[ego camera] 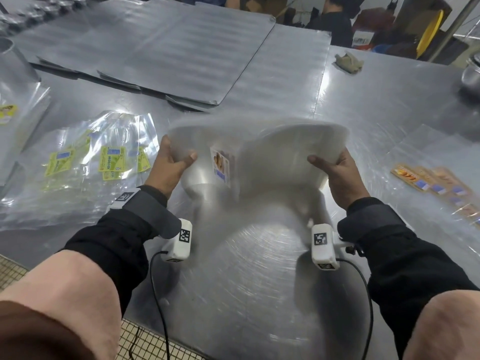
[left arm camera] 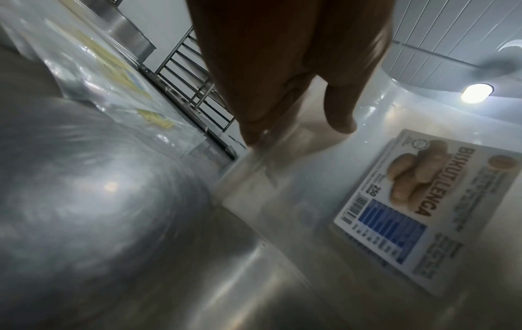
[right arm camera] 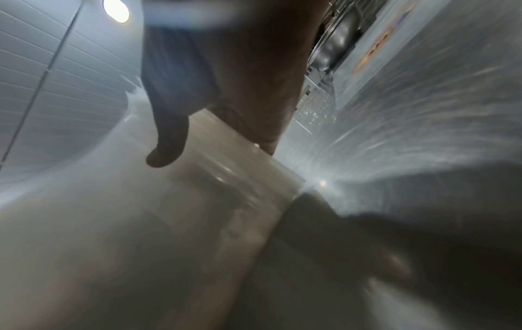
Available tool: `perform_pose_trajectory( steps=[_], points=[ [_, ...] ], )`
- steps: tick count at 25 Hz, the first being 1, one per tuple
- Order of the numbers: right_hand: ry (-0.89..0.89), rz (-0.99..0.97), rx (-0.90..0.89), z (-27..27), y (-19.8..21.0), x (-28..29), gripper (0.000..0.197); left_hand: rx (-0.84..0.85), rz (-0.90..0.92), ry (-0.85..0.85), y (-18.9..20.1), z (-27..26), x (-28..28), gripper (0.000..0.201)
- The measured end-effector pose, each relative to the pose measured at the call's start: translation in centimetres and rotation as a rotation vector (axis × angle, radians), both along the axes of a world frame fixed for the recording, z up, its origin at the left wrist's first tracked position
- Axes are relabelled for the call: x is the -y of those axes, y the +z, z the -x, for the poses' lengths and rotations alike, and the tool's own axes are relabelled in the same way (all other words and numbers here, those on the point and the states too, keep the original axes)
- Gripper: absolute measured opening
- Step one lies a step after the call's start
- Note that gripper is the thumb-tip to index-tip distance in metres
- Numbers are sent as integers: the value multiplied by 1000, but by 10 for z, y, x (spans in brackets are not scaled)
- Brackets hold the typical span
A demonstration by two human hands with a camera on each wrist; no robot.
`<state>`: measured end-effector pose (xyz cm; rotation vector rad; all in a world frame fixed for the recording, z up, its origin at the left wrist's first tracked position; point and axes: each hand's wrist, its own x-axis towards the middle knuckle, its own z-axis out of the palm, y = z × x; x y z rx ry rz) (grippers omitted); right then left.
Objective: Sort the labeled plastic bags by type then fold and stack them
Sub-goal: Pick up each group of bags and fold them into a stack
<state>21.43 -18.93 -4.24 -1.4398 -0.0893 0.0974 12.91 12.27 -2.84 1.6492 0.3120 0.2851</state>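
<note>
I hold a blurred stack of clear plastic bags (ego camera: pixel 259 149) above the steel table, bent into an arch. Its white biscuit label (ego camera: pixel 221 166) faces me and reads "BISKUT LENGA" (left arm camera: pixel 418 207) in the left wrist view. My left hand (ego camera: pixel 172 162) pinches the stack's left end, thumb on the near side. My right hand (ego camera: pixel 335 167) pinches the right end the same way (right arm camera: pixel 214 111). A loose pile of clear bags with yellow-green labels (ego camera: pixel 104 159) lies at the left. Bags with orange labels (ego camera: pixel 436 185) lie fanned out at the right.
Large grey sheets (ego camera: pixel 161 53) are stacked at the back of the steel table (ego camera: pixel 259 281). A crumpled cloth (ego camera: pixel 348 62) and a metal pot (ego camera: pixel 471 74) sit at the far right. Another person (ego camera: pixel 335 19) is behind the table. A tiled floor shows below the near edge.
</note>
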Motion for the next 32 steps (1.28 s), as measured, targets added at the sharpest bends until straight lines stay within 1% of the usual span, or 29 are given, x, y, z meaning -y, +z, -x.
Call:
perform_pose_trajectory(
  steps=[3,4,6,8,9,10,11,12,14,15,16,17,18,19,20,22,24,25,26,28,30,31,32],
  points=[
    [-27,5,-6,0,2,4,24,-4,-61,70,5,2,8,34],
    [-49,-19,-11,1,3,5,23,-5,-88,90,7,2,10,36],
    [-78,-47,-8,4,3,4,34,37,-52,105,5,0,6,34],
    [-51,-57,3,6,4,-4,30,50,-23,123,3,1,0,33],
    [-21,-36,9,6,4,-8,29,46,-21,119,0,1,-3,35],
    [2,-3,17,6,4,-11,32,46,-7,103,-2,1,-4,41],
    [-1,31,25,6,2,-12,33,41,7,89,-4,1,-4,47],
    [-38,68,27,6,3,-12,29,27,8,85,-6,-1,-3,51],
    [-131,136,15,5,4,-9,17,2,-30,108,-6,-4,-1,46],
    [-145,156,10,4,5,-9,15,0,-76,124,-5,-8,-1,39],
    [-144,178,-1,2,8,-8,15,-11,-158,140,-3,-11,-1,28],
    [-134,210,-23,0,11,-7,17,-34,-239,147,3,-13,2,19],
    [-117,256,-62,-3,17,-5,18,-78,-307,149,7,-14,0,20],
    [-85,303,-113,-5,23,-2,20,-127,-346,130,11,-13,-1,27],
    [-40,356,-174,-5,28,1,21,-202,-326,92,14,-10,-2,31],
    [43,486,-298,-3,30,8,26,-348,-272,0,10,2,-7,25],
    [112,681,-375,3,25,8,31,-520,-261,-80,-2,15,-7,19],
    [138,800,-392,6,21,6,34,-575,-280,-105,-8,21,-5,21],
    [162,905,-398,8,17,4,40,-609,-304,-106,-13,25,-3,32],
    [176,1040,-385,8,14,5,55,-619,-351,-70,-17,27,-2,57],
    [137,1077,-329,7,16,5,76,-607,-376,-58,-14,28,-3,73],
    [108,1066,-260,6,18,4,81,-589,-402,-63,-13,28,-5,79],
    [87,1038,-161,6,22,1,80,-569,-460,-60,-10,28,-8,85]
  ],
)
